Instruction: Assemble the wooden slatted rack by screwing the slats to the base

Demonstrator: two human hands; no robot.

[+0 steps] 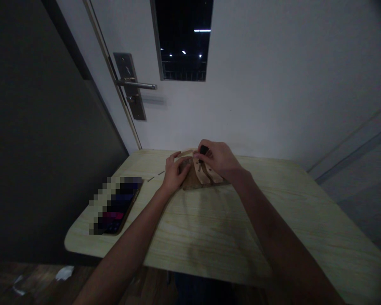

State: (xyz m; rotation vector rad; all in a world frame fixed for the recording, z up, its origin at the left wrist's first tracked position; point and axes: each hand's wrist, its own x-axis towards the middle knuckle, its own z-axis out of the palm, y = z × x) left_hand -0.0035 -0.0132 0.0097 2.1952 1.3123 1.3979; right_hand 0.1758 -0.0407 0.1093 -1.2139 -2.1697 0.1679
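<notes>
A brown wooden board point(191, 178) lies near the back edge of the table, with pale curved wooden strips point(202, 176) on top of it. My left hand point(174, 171) grips the board's left side, its thumb pressing on the upper face. Over the strips, my right hand point(220, 159) is closed around a black-handled screwdriver point(203, 150). Its shaft points down at the left strip, and most of the handle is hidden by my fingers. Small dark spots, perhaps holes or screw heads, show on the strips.
Two thin screws or nails point(150, 179) lie left of my left hand. A phone point(122, 207), partly pixelated, rests on the table's point(190, 237) left side. Behind the table stands a white door with a metal handle point(142, 85). White scraps point(64, 273) lie on the floor.
</notes>
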